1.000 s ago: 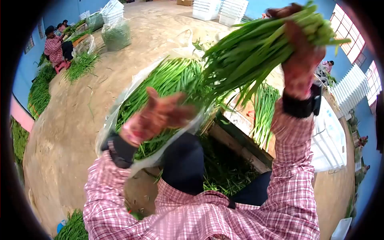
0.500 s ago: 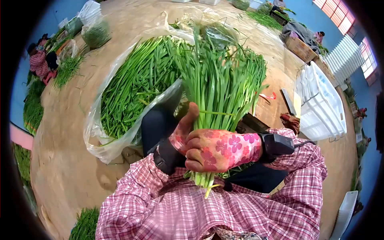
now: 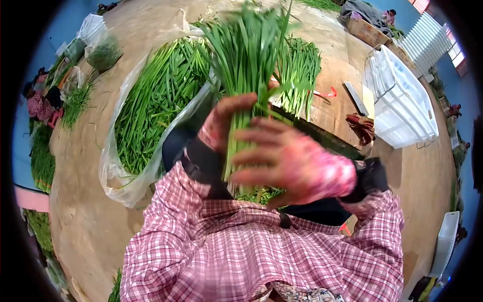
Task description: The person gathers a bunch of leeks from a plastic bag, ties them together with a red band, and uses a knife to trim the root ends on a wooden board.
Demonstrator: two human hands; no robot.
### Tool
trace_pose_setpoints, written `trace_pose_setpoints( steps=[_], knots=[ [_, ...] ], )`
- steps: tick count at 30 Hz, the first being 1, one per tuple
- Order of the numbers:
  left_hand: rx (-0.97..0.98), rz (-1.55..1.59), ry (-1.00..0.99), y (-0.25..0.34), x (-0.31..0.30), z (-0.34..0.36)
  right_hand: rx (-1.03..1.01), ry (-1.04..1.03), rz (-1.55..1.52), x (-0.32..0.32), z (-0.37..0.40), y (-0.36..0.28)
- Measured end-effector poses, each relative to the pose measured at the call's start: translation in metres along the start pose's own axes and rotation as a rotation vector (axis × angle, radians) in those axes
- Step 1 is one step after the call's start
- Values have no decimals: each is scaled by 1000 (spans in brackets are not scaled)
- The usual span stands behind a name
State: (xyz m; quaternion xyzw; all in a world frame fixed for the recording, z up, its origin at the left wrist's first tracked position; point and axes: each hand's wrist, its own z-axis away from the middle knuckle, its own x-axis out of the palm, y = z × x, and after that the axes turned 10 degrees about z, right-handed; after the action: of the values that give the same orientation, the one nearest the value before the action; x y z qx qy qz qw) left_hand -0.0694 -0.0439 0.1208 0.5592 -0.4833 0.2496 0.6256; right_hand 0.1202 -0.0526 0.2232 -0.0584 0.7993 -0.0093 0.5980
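Upright before my chest is a bunch of long green stalks [image 3: 246,55], its leaves fanned out at the top. My left hand [image 3: 226,118] wraps round its left side, the thumb across the stalks. My right hand [image 3: 282,161], in a pink flowered glove, is blurred; its fingers are spread against the lower right of the bunch, not closed round it. A clear plastic bag [image 3: 108,168] full of loose green stalks [image 3: 158,103] lies open to the left. More stalks [image 3: 299,75] rest on a wooden board [image 3: 329,65] behind the bunch.
A flat metal strip [image 3: 355,98] and a dark red cloth [image 3: 360,128] are at the board's right. White crates [image 3: 402,100] stand beyond. People [image 3: 40,103] sit among green piles at the far left. Another filled bag [image 3: 103,53] is at the upper left.
The bunch has moved up and slightly left with my left hand. My right hand has opened from its grip round the stalks. The view has shifted a little.
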Motion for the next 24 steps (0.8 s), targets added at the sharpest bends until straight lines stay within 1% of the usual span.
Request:
trace_pose_setpoints(
  steps=[1, 2, 3, 4, 5, 6, 7, 9, 10, 12, 13, 14, 15, 16, 17, 19, 20, 21, 23, 24],
  knots=[
    [-58, -113, -29, 20, 10, -14, 113, 75, -138, -8, 14, 12],
    [-57, -297, 37, 34, 29, -20, 485, 209, -269, -3, 31, 30],
    [-69, -485, 98, 40, 43, -28, 828, 425, -457, 1, 47, 48],
    [151, -681, -29, 40, 42, -46, 819, 438, -405, 17, 51, 77],
    [398, -868, -114, 39, 40, -65, 769, 451, -520, 9, 40, 91],
    [603, -1148, -165, 45, 22, -101, 825, 462, -614, -5, 28, 100],
    [814, -1424, -216, 45, 6, -130, 702, 534, -700, -7, 26, 123],
    [724, -1423, -184, 48, 33, -131, 695, 563, -511, -31, 6, 140],
    [780, -1411, -197, 52, 39, -141, 714, 626, -562, -39, -3, 143],
    [798, -1486, -238, 66, 53, -151, 752, 754, -665, -49, -14, 152],
    [806, -1523, -259, 70, 56, -157, 632, 796, -637, -46, -14, 166],
    [736, -1514, -269, 72, 49, -165, 511, 834, -607, -39, -10, 184],
    [675, -1364, -269, 70, 33, -174, 390, 869, -576, -31, -7, 197],
    [615, -1215, -268, 63, 9, -185, 461, 792, -193, -24, 0, 207],
    [554, -1066, -267, 56, -14, -196, 451, 859, -483, -10, -1, 209],
    [561, -1469, -184, 49, -9, -182, 690, 803, -392, 28, 9, 227],
    [510, -1148, -136, 40, -36, -194, 784, 786, -424, 46, 14, 240],
    [453, -991, -120, 38, -47, -205, 874, 769, -453, 55, 15, 250],
    [362, -665, -72, 33, -69, -225, 754, 853, -641, 44, 7, 246],
    [317, -627, -73, 40, -54, -220, 697, 893, -738, 38, 3, 239]
  ],
)
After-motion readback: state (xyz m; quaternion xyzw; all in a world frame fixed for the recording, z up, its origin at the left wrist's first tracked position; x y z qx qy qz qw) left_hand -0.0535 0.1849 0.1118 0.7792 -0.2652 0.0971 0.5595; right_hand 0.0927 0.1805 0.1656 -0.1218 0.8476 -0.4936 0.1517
